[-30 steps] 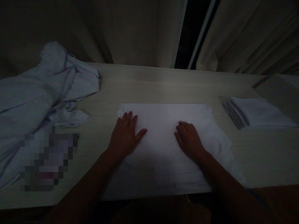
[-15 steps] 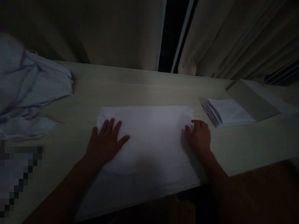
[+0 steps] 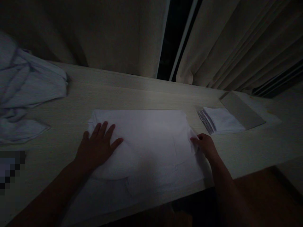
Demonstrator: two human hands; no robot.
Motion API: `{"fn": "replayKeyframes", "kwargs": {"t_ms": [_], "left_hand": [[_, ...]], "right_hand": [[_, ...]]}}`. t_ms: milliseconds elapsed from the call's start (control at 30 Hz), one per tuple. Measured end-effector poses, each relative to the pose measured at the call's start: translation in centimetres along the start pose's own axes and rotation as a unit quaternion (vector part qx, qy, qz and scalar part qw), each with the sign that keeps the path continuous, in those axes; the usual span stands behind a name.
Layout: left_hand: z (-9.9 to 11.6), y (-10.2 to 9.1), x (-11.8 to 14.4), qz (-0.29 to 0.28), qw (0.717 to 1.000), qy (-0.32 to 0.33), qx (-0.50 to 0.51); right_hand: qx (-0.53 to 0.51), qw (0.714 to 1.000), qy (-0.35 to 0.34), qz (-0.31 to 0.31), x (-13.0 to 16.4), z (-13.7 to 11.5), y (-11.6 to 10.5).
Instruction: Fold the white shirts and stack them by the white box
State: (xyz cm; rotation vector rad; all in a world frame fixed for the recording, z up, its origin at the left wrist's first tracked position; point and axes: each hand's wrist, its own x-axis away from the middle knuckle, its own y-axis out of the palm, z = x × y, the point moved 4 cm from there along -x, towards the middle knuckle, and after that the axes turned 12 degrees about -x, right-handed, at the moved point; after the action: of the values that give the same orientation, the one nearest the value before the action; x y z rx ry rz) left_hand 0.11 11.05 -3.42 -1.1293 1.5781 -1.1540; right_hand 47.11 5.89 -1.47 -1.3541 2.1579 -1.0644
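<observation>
Pale table [image 3: 132,91]; left hand [image 3: 96,146] splayed on cloth [image 3: 146,135]; right hand [image 3: 207,146] pinching it.

Behind the pale worktop [image 3: 127,94], 2 beige curtains [image 3: 109,37] parted by 1 dark gap [image 3: 167,47]; at right, a flat grey board [image 3: 242,110]; far left, 1 pixelated object [image 3: 7,167].

Noted matt finish on white cloth [image 3: 151,135], mostly smooth, lightly creased. Recorded fine, wood-like grain on table [image 3: 113,91]; matt fabric in curtain [image 3: 113,37]; smooth, cardboard-like surface on grey board [image 3: 243,110].
</observation>
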Motion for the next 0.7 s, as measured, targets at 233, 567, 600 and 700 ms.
{"fn": "replayKeyframes", "kwargs": {"t_ms": [233, 567, 600, 700], "left_hand": [[-0.2, 0.3, -0.2, 0.01, 1.0, 0.001, 0.013], [0.0, 0.4, -0.2, 0.014, 1.0, -0.005, 0.017], [0.0, 0.4, -0.1, 0.017, 1.0, -0.002, 0.019], [0.0, 0.3, -0.1, 0.021, 1.0, -0.004, 0.022]], "right_hand": [[-0.29, 0.956, 0.052, -0.009, 1.4, 0.1, -1.2], [-0.482, 0.856, 0.118, -0.147, 1.3, -0.4, 0.8], [-0.49, 0.848, 0.126, -0.155, 1.3, -0.5, 1.0], [-0.479, 0.85, 0.146, -0.163, 1.3, -0.5, 1.5]]}}
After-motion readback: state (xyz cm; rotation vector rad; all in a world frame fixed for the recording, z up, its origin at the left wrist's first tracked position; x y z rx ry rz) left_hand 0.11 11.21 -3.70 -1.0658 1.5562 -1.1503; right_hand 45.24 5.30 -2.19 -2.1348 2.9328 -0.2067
